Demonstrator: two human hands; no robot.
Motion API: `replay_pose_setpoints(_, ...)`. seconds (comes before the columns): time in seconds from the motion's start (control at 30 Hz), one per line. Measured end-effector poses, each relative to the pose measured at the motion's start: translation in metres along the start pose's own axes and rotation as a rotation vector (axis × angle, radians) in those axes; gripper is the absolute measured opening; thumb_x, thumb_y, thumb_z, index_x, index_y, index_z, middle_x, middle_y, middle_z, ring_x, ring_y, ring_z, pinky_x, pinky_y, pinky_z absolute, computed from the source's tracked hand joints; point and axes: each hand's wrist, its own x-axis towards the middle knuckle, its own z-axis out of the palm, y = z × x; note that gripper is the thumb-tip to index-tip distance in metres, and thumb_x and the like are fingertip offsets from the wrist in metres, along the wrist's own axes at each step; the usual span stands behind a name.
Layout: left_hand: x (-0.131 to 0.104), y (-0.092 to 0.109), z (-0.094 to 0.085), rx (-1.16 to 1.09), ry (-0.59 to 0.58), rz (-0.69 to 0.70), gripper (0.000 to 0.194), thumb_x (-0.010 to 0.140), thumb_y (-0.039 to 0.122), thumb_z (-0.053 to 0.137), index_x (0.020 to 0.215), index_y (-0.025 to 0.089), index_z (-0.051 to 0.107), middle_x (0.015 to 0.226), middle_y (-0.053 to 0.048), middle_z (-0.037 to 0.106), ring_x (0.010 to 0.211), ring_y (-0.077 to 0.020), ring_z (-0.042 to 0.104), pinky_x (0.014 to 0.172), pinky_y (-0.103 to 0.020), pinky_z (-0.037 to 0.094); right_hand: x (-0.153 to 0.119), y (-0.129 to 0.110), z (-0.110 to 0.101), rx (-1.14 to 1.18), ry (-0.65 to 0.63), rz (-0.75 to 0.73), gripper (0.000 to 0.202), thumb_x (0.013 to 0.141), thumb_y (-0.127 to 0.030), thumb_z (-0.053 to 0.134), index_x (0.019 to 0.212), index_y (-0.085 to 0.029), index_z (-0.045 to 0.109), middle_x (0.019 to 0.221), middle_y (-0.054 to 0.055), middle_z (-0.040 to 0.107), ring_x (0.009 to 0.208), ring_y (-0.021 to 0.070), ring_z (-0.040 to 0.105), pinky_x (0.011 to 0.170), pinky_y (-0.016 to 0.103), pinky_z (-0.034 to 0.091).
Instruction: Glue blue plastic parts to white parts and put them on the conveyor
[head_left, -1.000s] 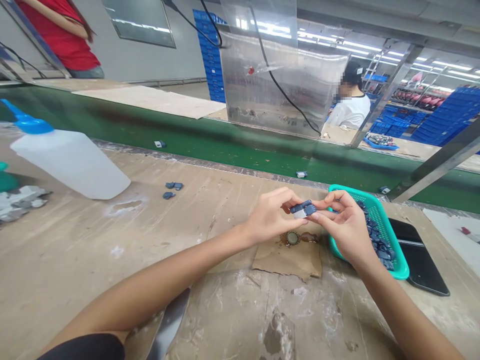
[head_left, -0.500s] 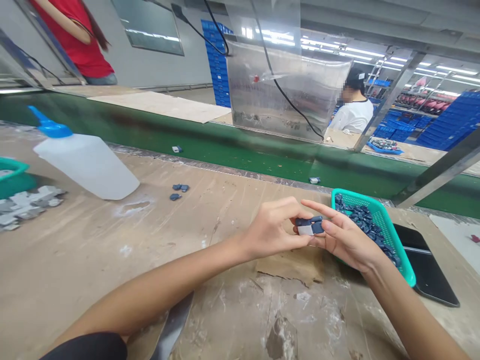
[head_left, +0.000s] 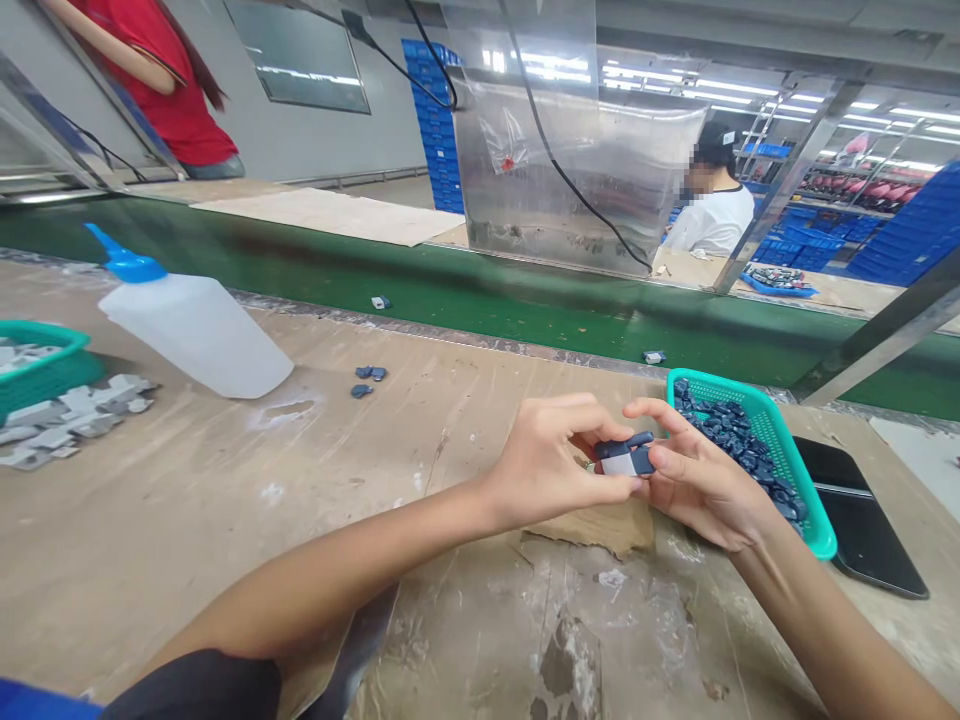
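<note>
Green plastic basket [head_left: 56, 378] at far left, pale pieces inside. Light-grey plastic pieces [head_left: 86, 412] heaped beside it on worn counter [head_left: 225, 500]. White squeeze bottle [head_left: 199, 330], blue spout, tilted. Three small dark-blue pieces [head_left: 370, 373] near bottle. Left hand [head_left: 551, 455] pinching blue-and-white plastic part [head_left: 621, 463] above torn cardboard [head_left: 600, 528]. Right hand [head_left: 705, 485] half-curled, thumb at part's right end, index finger raised; cannot tell if gripping. Teal basket [head_left: 823, 535] just beyond, full of dark-blue parts [head_left: 739, 435]. Flat black device [head_left: 874, 540] at far right.

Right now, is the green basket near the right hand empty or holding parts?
Holding parts: many dark blue pieces lie inside the green basket.
</note>
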Motion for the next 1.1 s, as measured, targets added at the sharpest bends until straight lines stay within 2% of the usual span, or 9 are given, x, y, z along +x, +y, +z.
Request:
replay_pose_setpoints(0.17, 0.008, -0.010, 0.003, 0.006, -0.084, -0.089, 0.014, 0.060, 0.018, 0.069, 0.072, 0.013, 0.063, 0.067, 0.000, 0.061, 0.058, -0.0087, 0.055, 0.052, -0.018, 0.047, 0.008, -0.002, -0.011, -0.146, 0.020, -0.038, 0.053, 0.079, -0.041, 0.064, 0.125, -0.027, 0.042, 0.086, 0.003, 0.063, 0.081, 0.0199, 0.062, 0.074, 0.034, 0.051)
replay_pose_setpoints(0.23, 0.020, -0.031, 0.001, 0.093, -0.155, -0.087, 0.015, 0.066, 0.021, 0.065, 0.081, 0.015, 0.064, 0.076, -0.001, 0.064, 0.066, -0.0106, 0.057, 0.060, -0.020, 0.049, 0.011, -0.010, -0.033, -0.462, 0.143, -0.113, 0.055, 0.084, -0.041, 0.057, 0.132, -0.026, 0.035, 0.085, 0.003, 0.063, 0.078, 0.0211, 0.062, 0.075, 0.038, 0.051)
replay_pose_setpoints(0.3, 0.038, -0.064, -0.005, 0.270, -0.207, -0.090, 0.020, 0.072, 0.024, 0.061, 0.091, 0.017, 0.063, 0.088, -0.003, 0.065, 0.078, -0.0143, 0.059, 0.072, -0.025, 0.049, 0.011, -0.019, -0.063, -0.922, 0.398, -0.229, 0.041, 0.086, -0.035, 0.052, 0.124, -0.021, 0.047, 0.086, 0.005, 0.063, 0.079, 0.0230, 0.061, 0.076, 0.039, 0.049)
replay_pose_setpoints(0.37, 0.058, -0.106, -0.013, 0.493, -0.212, -0.160, 0.023, 0.075, 0.025, 0.057, 0.096, 0.018, 0.062, 0.097, -0.005, 0.064, 0.088, -0.0191, 0.059, 0.081, -0.030, 0.046, 0.008, -0.025, -0.092, -1.357, 0.581, -0.199, 0.027, 0.084, -0.023, 0.049, 0.108, -0.016, 0.059, 0.087, 0.008, 0.064, 0.083, 0.0262, 0.060, 0.078, 0.040, 0.048)
replay_pose_setpoints(0.53, 0.091, -0.193, -0.033, 0.728, -0.153, -0.424, 0.030, 0.072, 0.011, 0.051, 0.100, 0.011, 0.061, 0.103, -0.014, 0.061, 0.098, -0.0286, 0.055, 0.084, -0.037, 0.044, 0.002, -0.014, -0.129, -1.856, 0.343, 0.134, 0.034, 0.075, -0.002, 0.050, 0.105, -0.011, 0.062, 0.102, 0.013, 0.062, 0.097, 0.0294, 0.056, 0.082, 0.036, 0.046)
replay_pose_setpoints(0.73, 0.083, -0.223, -0.053, 0.751, -0.063, -0.465, 0.042, 0.075, 0.019, 0.050, 0.117, 0.017, 0.052, 0.119, -0.009, 0.053, 0.111, -0.0214, 0.048, 0.096, -0.029, 0.036, 0.007, 0.002, -0.139, -1.910, 0.361, 0.025, 0.030, 0.068, -0.004, 0.046, 0.090, -0.014, 0.063, 0.086, 0.011, 0.065, 0.079, 0.0287, 0.061, 0.070, 0.035, 0.048)
replay_pose_setpoints(0.87, 0.070, -0.243, -0.095, 0.836, 0.185, -0.582, 0.052, 0.085, 0.027, 0.037, 0.134, 0.010, 0.029, 0.139, -0.017, 0.028, 0.129, -0.0254, 0.025, 0.105, -0.037, 0.023, 0.010, 0.002, -0.146, -1.710, 0.491, -0.114, 0.019, 0.066, -0.023, 0.043, 0.078, -0.019, 0.057, 0.066, 0.006, 0.063, 0.060, 0.0262, 0.060, 0.056, 0.035, 0.048)
replay_pose_setpoints(0.97, 0.057, -0.261, -0.129, 0.945, 0.312, -0.717, 0.052, 0.087, 0.026, 0.033, 0.136, 0.013, 0.025, 0.143, -0.018, 0.016, 0.132, -0.0309, 0.015, 0.105, -0.044, 0.018, 0.010, 0.002, -0.143, -1.564, 0.608, -0.207, 0.023, 0.065, -0.034, 0.040, 0.075, -0.020, 0.054, 0.065, 0.005, 0.061, 0.060, 0.0260, 0.060, 0.056, 0.036, 0.048)
replay_pose_setpoints(1.1, 0.051, -0.274, -0.154, 0.927, 0.244, -0.877, 0.049, 0.082, 0.036, 0.044, 0.126, 0.014, 0.041, 0.133, -0.020, 0.036, 0.123, -0.0383, 0.029, 0.097, -0.052, 0.025, 0.008, 0.002, -0.137, -1.518, 0.634, -0.253, 0.029, 0.068, -0.038, 0.039, 0.079, -0.021, 0.060, 0.077, 0.006, 0.063, 0.066, 0.0252, 0.060, 0.060, 0.037, 0.048)
